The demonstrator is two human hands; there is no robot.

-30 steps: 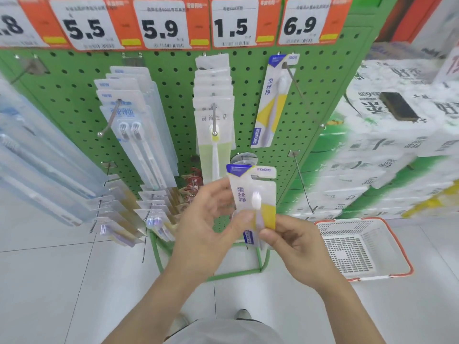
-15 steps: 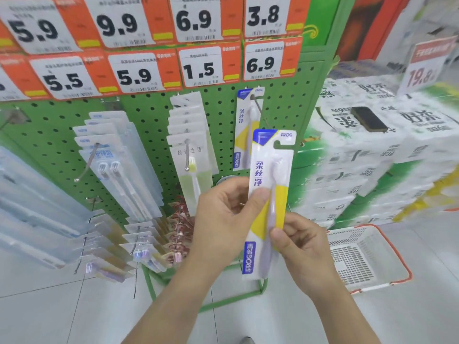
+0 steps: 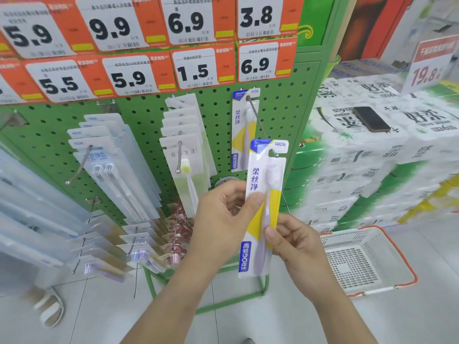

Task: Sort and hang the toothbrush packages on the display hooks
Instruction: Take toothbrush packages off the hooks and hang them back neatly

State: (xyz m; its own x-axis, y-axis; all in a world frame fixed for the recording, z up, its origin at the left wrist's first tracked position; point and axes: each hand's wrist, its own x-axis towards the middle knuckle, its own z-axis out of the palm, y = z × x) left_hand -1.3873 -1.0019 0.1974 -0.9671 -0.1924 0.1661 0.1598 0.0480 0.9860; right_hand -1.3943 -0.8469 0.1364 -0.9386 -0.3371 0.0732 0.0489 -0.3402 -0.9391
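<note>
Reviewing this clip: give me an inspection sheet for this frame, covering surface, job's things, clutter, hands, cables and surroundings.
Surface: green pegboard with hooks and price tags.
Job's things: held toothbrush package, its hang hole at the tip of a hook; a matching package hangs further back on it.
Clutter: phone on stacked tissue packs.
Hands: left hand and right hand both pinch the held package.
Cables: nothing seen.
Surroundings: basket on the tiled floor.

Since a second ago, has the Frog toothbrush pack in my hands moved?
Yes. The held pack has risen toward the pegboard; its hang hole now sits at the tip of the hook holding a matching pack.
</note>
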